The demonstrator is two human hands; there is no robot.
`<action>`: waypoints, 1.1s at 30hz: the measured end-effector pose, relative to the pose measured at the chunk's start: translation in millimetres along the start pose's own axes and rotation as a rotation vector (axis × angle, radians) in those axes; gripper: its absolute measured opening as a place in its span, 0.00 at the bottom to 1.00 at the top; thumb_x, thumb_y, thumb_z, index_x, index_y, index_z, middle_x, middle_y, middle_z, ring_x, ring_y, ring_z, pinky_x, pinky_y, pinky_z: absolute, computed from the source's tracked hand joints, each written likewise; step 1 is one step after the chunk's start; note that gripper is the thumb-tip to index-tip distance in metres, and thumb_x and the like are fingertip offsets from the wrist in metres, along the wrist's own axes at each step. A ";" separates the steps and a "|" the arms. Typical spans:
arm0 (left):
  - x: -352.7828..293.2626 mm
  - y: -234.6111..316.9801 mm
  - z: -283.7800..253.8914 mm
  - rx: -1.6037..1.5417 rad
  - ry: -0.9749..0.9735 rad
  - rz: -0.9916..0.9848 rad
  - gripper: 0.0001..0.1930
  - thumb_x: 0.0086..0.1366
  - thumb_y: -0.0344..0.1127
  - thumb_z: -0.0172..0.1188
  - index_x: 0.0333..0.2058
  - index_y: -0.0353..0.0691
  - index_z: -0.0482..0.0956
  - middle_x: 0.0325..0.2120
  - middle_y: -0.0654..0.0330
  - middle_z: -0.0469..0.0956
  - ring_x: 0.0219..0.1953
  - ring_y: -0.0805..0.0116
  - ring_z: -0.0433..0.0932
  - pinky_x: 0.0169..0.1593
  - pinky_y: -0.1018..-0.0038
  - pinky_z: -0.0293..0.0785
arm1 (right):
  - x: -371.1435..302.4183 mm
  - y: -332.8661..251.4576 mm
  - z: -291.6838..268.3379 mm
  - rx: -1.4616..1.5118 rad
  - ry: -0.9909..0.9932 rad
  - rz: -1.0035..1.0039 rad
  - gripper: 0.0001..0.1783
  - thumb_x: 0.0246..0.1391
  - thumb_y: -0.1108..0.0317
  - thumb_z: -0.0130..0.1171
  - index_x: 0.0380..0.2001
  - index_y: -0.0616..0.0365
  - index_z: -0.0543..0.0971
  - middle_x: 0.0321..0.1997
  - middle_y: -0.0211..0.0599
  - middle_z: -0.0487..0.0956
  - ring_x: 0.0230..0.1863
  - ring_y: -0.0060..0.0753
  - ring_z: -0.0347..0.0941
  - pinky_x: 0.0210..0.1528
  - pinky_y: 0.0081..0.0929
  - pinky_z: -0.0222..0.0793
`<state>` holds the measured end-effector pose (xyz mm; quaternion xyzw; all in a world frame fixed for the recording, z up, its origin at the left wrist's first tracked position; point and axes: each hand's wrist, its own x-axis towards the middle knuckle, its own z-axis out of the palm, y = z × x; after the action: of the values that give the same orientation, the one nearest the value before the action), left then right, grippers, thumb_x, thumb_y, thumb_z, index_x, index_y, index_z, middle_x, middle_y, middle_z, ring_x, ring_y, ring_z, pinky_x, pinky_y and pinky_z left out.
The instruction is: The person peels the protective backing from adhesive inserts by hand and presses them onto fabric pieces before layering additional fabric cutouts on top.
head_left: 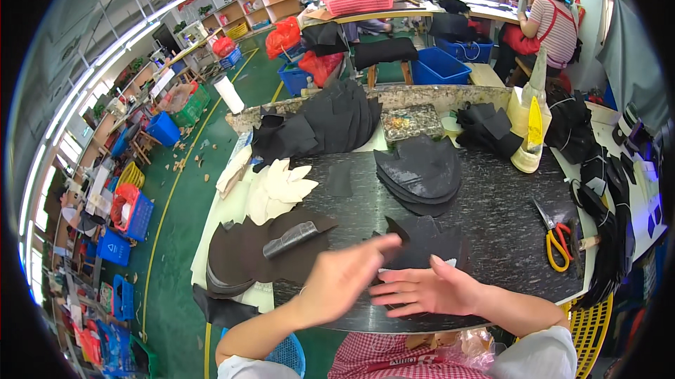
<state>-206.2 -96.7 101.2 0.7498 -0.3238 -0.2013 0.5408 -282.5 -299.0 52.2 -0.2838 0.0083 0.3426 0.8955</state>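
Here, both hands are seen over the near edge of the dark worktop (506, 238), working at a small stack of black cut pieces (425, 238). The left hand (341, 277) is held open, its forefinger stretched out so that the tip touches the stack's near left edge. The right hand (425, 291) lies flat and spread, fingers loose, just below the same stack; nothing is clamped in either hand. A brown fan of pieces (246, 252) with a grey strip (290, 240) on top lies toward the left edge, cream pieces (278, 189) beyond it, and yellow-handled scissors (555, 238) are left near the right edge. The step is probably best done by pinning the stack with the flat hand while one piece is lifted at its edge, so that the rest are not dragged along.
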 end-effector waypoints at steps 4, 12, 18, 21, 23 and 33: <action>-32.1 1.6 19.1 0.313 -0.238 0.221 0.24 0.56 0.38 0.64 0.52 0.42 0.73 0.52 0.60 0.74 0.44 0.69 0.80 0.39 0.74 0.77 | 11.5 12.1 -6.6 -0.056 0.252 0.098 0.27 0.63 0.51 0.46 0.55 0.61 0.67 0.59 0.42 0.68 0.59 0.37 0.65 0.59 0.35 0.64; -21.6 -66.3 28.1 -1.013 -0.108 -0.227 0.34 0.47 0.38 0.74 0.49 0.33 0.66 0.47 0.56 0.72 0.49 0.68 0.72 0.53 0.71 0.67 | -26.5 7.2 22.0 -0.281 0.117 0.154 0.33 0.65 0.50 0.42 0.63 0.62 0.55 0.60 0.38 0.64 0.62 0.29 0.58 0.61 0.31 0.58; -24.6 -53.9 23.6 -0.682 -0.265 -0.116 0.22 0.54 0.19 0.63 0.49 0.29 0.71 0.44 0.57 0.77 0.48 0.72 0.74 0.54 0.74 0.68 | -66.0 27.6 -16.0 -0.500 0.305 -0.251 0.27 0.65 0.57 0.44 0.60 0.63 0.59 0.56 0.37 0.68 0.54 0.26 0.65 0.56 0.27 0.63; 2.3 -48.4 18.7 -0.469 -0.277 -0.221 0.21 0.58 0.22 0.60 0.51 0.30 0.70 0.45 0.57 0.77 0.46 0.72 0.75 0.52 0.75 0.70 | -44.4 7.1 -26.7 -0.671 0.603 -0.525 0.18 0.60 0.69 0.51 0.52 0.63 0.69 0.40 0.30 0.74 0.36 0.15 0.70 0.34 0.14 0.68; 16.1 -49.1 17.2 -0.341 -0.219 -0.262 0.20 0.61 0.26 0.57 0.53 0.32 0.70 0.42 0.59 0.79 0.44 0.75 0.76 0.49 0.77 0.71 | -36.6 -9.2 -38.1 -0.835 0.727 -0.505 0.17 0.58 0.73 0.55 0.51 0.61 0.72 0.29 0.24 0.72 0.27 0.10 0.67 0.25 0.13 0.65; 45.0 -71.9 24.5 0.157 -0.170 -0.203 0.21 0.59 0.24 0.55 0.52 0.35 0.72 0.32 0.58 0.82 0.28 0.79 0.77 0.35 0.81 0.71 | -26.7 -34.9 -72.0 -1.271 0.764 -0.434 0.19 0.50 0.76 0.60 0.48 0.57 0.73 0.19 0.28 0.70 0.15 0.12 0.63 0.19 0.16 0.60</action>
<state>-171.0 -130.2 27.5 0.7989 -0.3059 -0.2916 0.4279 -268.4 -373.4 15.0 -0.8374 0.0628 -0.0233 0.5424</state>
